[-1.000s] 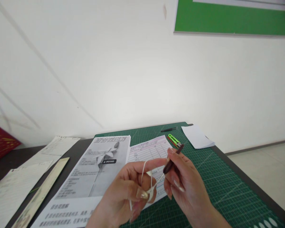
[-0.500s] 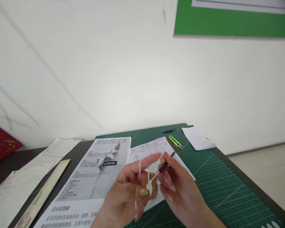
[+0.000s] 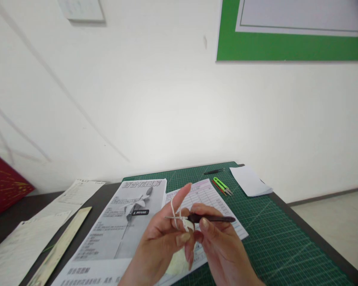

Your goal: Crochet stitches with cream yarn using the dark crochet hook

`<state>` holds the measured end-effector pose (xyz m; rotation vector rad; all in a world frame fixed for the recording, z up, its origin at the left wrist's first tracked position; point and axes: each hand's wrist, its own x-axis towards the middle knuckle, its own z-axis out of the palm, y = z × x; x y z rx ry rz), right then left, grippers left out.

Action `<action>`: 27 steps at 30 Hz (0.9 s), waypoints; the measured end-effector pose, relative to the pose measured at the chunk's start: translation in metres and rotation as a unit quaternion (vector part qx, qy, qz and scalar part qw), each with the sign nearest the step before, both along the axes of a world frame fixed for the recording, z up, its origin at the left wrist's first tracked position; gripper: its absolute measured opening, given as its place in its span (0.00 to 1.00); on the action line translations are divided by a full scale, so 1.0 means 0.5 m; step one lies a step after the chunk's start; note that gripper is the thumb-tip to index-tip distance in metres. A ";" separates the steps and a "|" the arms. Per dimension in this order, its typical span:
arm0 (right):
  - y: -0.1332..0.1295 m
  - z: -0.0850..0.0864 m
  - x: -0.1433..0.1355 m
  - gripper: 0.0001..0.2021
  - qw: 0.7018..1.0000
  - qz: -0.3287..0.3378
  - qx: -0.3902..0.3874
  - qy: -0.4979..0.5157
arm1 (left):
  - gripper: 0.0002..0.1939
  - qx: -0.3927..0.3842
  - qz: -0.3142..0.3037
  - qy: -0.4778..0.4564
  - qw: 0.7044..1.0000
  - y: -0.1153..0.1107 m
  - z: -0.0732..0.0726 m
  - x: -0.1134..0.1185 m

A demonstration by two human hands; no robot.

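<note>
A small white crocheted piece (image 3: 187,225) is pinched between the thumb and fingers of my left hand (image 3: 164,234). White yarn (image 3: 172,208) loops around my left index finger, which points up. My right hand (image 3: 220,238) grips a crochet hook (image 3: 211,218) by its dark handle. The hook lies nearly level, its thin metal shaft pointing left across the yarn and touching the top of the white piece. Beneath the hands is a lined paper form (image 3: 231,214).
Left of the hands lies a printed sheet with a flower picture (image 3: 107,222); beyond it are a ruler (image 3: 61,246) and handwritten pages (image 3: 44,222). Green snips (image 3: 222,185), black tweezers (image 3: 214,171) and white paper (image 3: 249,180) lie at the back of the green cutting mat (image 3: 274,230).
The hook has turned from a slant to nearly level, with its shaft now across the yarn. My left index finger has straightened upward. The view has tilted up slightly.
</note>
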<state>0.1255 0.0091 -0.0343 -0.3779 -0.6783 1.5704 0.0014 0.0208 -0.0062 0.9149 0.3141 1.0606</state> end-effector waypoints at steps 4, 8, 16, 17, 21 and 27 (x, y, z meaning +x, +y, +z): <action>0.005 0.008 -0.004 0.07 1.000 0.023 0.003 0.018 | 0.29 -0.002 0.020 0.074 0.997 -0.003 0.017 -0.003; 0.007 0.012 -0.003 0.07 1.000 0.025 0.004 0.011 | 0.31 0.022 0.039 0.115 0.992 -0.005 0.016 -0.007; 0.014 0.010 -0.001 0.08 0.998 0.053 -0.016 0.017 | 0.44 0.049 0.064 0.169 0.982 -0.003 0.014 -0.010; 0.014 0.010 -0.001 0.08 0.997 0.067 -0.024 0.028 | 0.45 0.041 0.062 0.171 0.982 -0.003 0.016 -0.010; 0.017 0.007 0.000 0.07 0.993 0.101 -0.035 0.046 | 0.45 0.022 0.043 0.166 0.985 -0.005 0.019 -0.009; 0.017 0.010 0.006 0.07 0.997 0.073 -0.020 0.012 | 0.40 0.013 0.018 0.134 0.991 0.000 0.012 -0.011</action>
